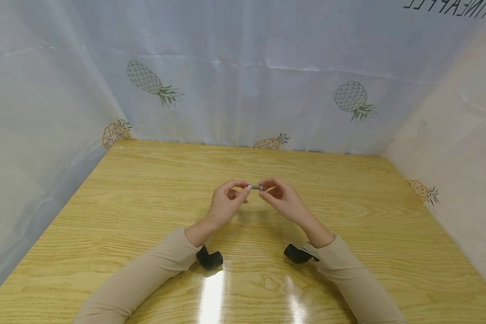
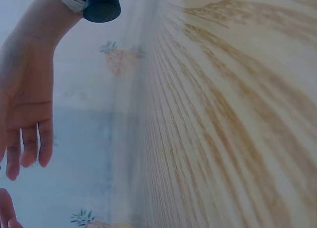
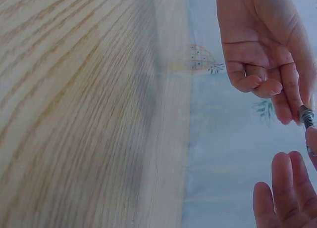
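A small metal bolt (image 1: 255, 187) spans the space between the two hands, held above the table. My left hand (image 1: 225, 202) pinches one end of it between thumb and forefinger. At the other end, thumb and forefinger of my right hand (image 1: 285, 202) pinch a nut (image 3: 304, 111) on the bolt. Threads show beside the nut in the right wrist view, where the remaining fingers of the right hand are loosely bent. In the left wrist view the left hand (image 2: 28, 97) appears at the edge, with the bolt out of frame.
A wood-grain table (image 1: 146, 189) lies under both hands. Pale curtains (image 1: 243, 99) printed with pineapples hang behind it and along both sides. Black wrist devices (image 1: 209, 258) sit at the cuffs of the beige sleeves (image 1: 146, 274).
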Tool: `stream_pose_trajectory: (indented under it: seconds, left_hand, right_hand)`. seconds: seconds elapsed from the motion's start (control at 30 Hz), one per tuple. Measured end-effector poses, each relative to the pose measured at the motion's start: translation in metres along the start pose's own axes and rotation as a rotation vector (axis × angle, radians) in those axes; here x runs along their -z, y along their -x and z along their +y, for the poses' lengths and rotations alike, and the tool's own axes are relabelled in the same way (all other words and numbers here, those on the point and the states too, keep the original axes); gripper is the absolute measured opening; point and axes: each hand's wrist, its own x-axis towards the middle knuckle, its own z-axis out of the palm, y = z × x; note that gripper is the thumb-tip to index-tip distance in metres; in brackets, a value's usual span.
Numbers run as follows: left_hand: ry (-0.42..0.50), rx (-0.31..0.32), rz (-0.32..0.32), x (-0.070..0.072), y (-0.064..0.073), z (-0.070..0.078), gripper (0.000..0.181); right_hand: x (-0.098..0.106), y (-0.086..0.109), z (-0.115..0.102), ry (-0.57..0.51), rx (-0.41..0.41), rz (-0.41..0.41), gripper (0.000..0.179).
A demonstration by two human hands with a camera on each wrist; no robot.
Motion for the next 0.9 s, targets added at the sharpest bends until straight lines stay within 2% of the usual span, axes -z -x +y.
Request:
stream_pose_trajectory:
  seconds: [0.1,0.33,0.47,0.57,0.77,0.9]
  left_hand:
    - [-0.01,-0.001,-0.002,-0.0003,-0.0001,-0.0005,0.022]
    - [-0.007,-0.003,-0.001,-0.0007,0.0003,0.0,0.021]
    - [-0.01,-0.002,0.0,-0.0005,-0.0001,-0.0014,0.021]
    - [-0.008,0.002,0.001,-0.0005,-0.0004,-0.0021,0.021]
    - [-0.005,0.004,-0.004,-0.0008,-0.0004,-0.001,0.022]
    - [-0.006,0.002,-0.001,-0.0009,-0.0002,-0.0002,0.022]
  right_hand:
    - [-0.0002,0.0002,-0.0005,0.004,0.006,-0.001,0.033]
    - [0.0007,0.0015,0.0001,-0.006,-0.039,-0.021,0.031]
    - [0.0005,0.0011,0.0006,0.002,-0.009,-0.015,0.028]
    - [0.0003,0.001,0.0009,0.016,0.008,-0.004,0.033]
    - [0.0007,0.0016,-0.0003,0.006,-0.054,-0.009,0.033]
    - [0.0012,0.0016,0.0,0.0,-0.065,-0.02,0.033]
